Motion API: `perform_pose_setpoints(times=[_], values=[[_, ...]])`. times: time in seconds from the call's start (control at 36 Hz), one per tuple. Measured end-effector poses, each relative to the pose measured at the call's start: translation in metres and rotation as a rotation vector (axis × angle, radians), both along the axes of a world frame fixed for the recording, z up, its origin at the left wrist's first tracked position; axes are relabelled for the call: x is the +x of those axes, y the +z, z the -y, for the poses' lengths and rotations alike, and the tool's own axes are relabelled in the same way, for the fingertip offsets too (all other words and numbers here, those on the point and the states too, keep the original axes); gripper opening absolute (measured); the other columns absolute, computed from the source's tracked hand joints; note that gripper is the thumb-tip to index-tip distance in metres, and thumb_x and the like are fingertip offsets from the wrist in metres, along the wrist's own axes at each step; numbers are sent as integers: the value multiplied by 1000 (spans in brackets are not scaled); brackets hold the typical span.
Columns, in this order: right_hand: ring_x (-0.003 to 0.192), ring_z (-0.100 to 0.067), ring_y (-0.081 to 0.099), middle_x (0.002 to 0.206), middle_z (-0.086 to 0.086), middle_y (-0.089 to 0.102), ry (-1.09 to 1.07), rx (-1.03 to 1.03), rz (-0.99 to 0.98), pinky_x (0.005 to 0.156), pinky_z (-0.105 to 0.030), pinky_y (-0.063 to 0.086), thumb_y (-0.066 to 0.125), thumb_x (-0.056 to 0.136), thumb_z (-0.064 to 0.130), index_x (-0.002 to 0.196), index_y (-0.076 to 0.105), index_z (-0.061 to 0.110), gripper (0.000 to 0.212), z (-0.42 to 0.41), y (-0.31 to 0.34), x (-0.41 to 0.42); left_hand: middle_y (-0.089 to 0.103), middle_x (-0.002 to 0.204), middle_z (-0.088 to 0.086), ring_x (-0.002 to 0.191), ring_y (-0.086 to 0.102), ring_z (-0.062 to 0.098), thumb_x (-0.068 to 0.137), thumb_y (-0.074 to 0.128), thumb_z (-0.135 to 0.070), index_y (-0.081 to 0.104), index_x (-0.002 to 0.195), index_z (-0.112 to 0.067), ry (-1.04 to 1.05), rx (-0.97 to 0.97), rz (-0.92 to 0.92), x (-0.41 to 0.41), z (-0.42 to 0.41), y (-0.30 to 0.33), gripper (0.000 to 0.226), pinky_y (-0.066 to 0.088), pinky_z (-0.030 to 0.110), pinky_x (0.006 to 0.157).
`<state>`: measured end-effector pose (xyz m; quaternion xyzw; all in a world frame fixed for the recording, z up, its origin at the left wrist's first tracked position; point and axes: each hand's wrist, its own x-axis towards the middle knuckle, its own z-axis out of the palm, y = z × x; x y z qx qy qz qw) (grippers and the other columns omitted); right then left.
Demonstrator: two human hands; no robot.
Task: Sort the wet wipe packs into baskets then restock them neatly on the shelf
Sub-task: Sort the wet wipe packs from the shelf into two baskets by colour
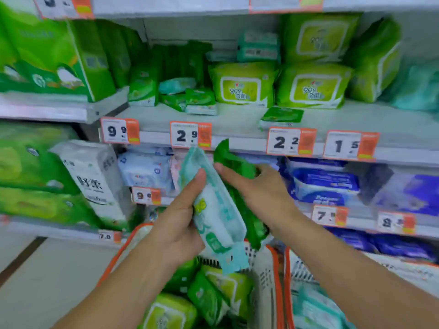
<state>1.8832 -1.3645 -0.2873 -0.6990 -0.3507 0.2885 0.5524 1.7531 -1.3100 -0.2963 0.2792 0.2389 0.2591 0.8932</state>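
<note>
**Ana:** Head view had both forearms reaching up and forward from the bottom of the frame, bare, angled toward each other in front of the shelf (237,119). What was the left hand (183,210) doing?

**Ben:** It was raised at the level of the lower price tags, palm turned inward, thumb up along the near face of a pale teal wet wipe pack (213,210). Its grip was wrapped round that pack, fingers curled behind it. The pack stood tilted, top end leaning left toward the 2.9 price tag (190,135), bottom end hanging over the left basket (268,269).

**Ana:** And the right hand (259,186)?

**Ben:** It was held a little higher, wrist bent, thumb stretched leftward. Its grip was closed on a dark green pack (235,162), fingers hidden behind it. That pack was just beside the teal one, its top corner poking up past the shelf edge. Motion blur smeared its lower part, so I couldn't tell where it ended.

**Ana:** Where were the other packs?

**Ben:** Lime-green packs (213,295) lay heaped in the left basket beneath the hands. The right basket (288,281), orange-rimmed as well, touched it and held pale teal packs (313,309). On the shelf above, two large lime packs (240,85) stood side by side, with small dark green ones (200,100) to their left.
</note>
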Motion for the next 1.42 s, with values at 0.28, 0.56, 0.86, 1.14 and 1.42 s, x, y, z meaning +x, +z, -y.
perform_pose_setpoints(times=[0.28, 0.56, 0.86, 1.14, 1.42], values=[[93, -19, 62, 103, -1, 59, 104, -299, 317, 77, -38, 55, 90, 49, 58, 109, 37, 15, 90, 48, -31, -13, 76, 83, 12, 77, 76, 27, 15, 102, -35, 80, 71, -11, -84, 8, -6, -30, 35, -26, 65, 61, 41, 60], [91, -24, 75, 109, -13, 73, 191, -65, -343, 73, -38, 63, 90, 55, 11, 125, 52, 5, 80, 57, -31, 18, 76, 82, 9, 70, 75, 24, 70, 69, -50, 81, 74, -16, -2, 18, -72, -20, 3, -42, 36, 61, 41, 59], [101, -29, 73, 118, -18, 71, 47, 11, -710, 77, -48, 62, 69, 77, 9, 133, 55, 2, 57, 52, -59, 75, 73, 116, 10, 100, 73, 25, 78, 65, -54, 69, 124, -16, 109, -26, -61, -42, -44, -47, 60, 59, 49, 87], [112, -26, 66, 130, -3, 66, 406, -214, -514, 86, -47, 57, 69, 78, 58, 130, 60, 22, 64, 40, -63, 18, 77, 92, 9, 79, 74, 23, 76, 67, -44, 80, 87, -15, 38, 60, -196, -39, -38, -57, 33, 63, 41, 69], [101, -27, 69, 123, -10, 71, 426, -323, -517, 78, -40, 61, 62, 97, 16, 129, 62, 15, 31, 46, -107, 30, 70, 126, 9, 113, 68, 29, 92, 58, -54, 61, 136, -20, 397, 30, -251, -63, -71, -51, 56, 54, 53, 94]])
